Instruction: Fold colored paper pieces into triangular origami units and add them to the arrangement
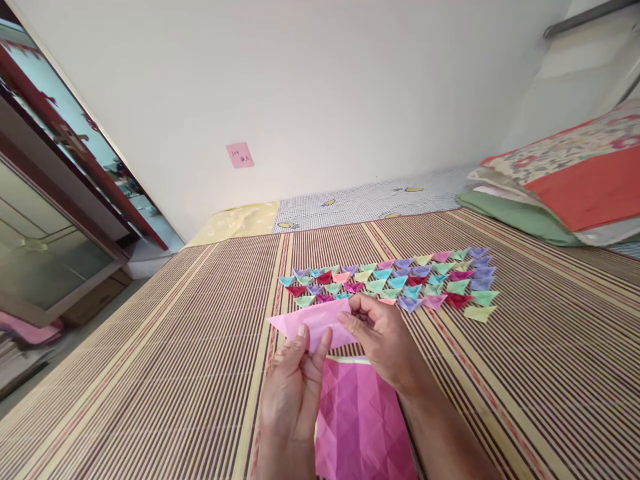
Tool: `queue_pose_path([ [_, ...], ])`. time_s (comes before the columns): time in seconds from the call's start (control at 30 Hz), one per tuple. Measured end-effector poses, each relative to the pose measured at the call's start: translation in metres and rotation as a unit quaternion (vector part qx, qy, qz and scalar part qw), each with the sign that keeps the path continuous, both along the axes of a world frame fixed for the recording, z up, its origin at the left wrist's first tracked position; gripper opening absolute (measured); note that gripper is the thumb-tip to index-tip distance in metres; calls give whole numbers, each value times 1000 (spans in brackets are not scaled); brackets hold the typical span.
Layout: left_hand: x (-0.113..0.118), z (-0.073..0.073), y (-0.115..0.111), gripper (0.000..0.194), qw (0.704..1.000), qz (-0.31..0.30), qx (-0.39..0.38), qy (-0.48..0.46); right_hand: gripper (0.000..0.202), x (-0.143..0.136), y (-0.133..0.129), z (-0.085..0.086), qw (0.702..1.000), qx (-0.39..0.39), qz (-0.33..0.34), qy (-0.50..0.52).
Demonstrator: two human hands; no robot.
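A light pink sheet of folded paper [320, 321] is held up between my hands, its pointed end toward the left. My left hand [295, 380] supports its lower edge, with the thumb in front and the other fingers mostly behind. At the paper's right end, my right hand [383, 333] pinches it between thumb and fingers. Below lies a stack of creased magenta paper [363, 420], with a pale sheet edge showing under it. Just beyond my hands, several small folded paper boats [395, 283] in many colours stand in rows.
A striped bamboo mat [165, 373] covers the surface. Folded bedding [590, 187] is piled at the right. Patterned cloth [345, 203] runs along the white wall, where a pink note [240, 155] is stuck. A doorway opens at the left beyond the mat's edge.
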State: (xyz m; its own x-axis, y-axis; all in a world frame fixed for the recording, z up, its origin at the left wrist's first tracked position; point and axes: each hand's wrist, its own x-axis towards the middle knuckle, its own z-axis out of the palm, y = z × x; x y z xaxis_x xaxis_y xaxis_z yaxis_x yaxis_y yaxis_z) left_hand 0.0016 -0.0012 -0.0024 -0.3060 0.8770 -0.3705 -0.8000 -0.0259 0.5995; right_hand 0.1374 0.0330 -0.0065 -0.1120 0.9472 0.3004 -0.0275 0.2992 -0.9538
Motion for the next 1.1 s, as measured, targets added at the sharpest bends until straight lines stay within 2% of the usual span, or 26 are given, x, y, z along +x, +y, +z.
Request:
queue_pose_path([
  [0.17,-2,-4,-2,30,1000,-5,14,-2,28,1,1,-2,1000,-11,7,0],
  [0.33,-1,-1,-2,29,1000,-8,-1,-25,30,2,1,-3,1000,-1,-10,-8],
  [0.57,2,-1,-4,33,1000,-8,10,-4,35,0,1,-8,1000,3,-6,6],
  [0.67,1,-1,-4,30,1000,-6,20,0,30,0,3,-10,999,22,-32,-14],
  [0.77,-5,0,-3,34,1000,11,24,-2,11,7,5,-9,996,65,-59,-29],
  [0.8,-8,1,-3,37,1000,18,22,-4,14,11,4,-7,993,91,-65,-36],
  [0.93,-22,3,-2,38,1000,15,-2,-10,43,24,-3,4,972,192,6,-137],
  [1.03,-29,4,-1,32,999,-18,-24,-23,55,25,-8,10,958,203,72,-189],
  [1.1,-31,4,-1,29,998,-46,-29,-36,58,22,-11,12,953,208,90,-203],
])
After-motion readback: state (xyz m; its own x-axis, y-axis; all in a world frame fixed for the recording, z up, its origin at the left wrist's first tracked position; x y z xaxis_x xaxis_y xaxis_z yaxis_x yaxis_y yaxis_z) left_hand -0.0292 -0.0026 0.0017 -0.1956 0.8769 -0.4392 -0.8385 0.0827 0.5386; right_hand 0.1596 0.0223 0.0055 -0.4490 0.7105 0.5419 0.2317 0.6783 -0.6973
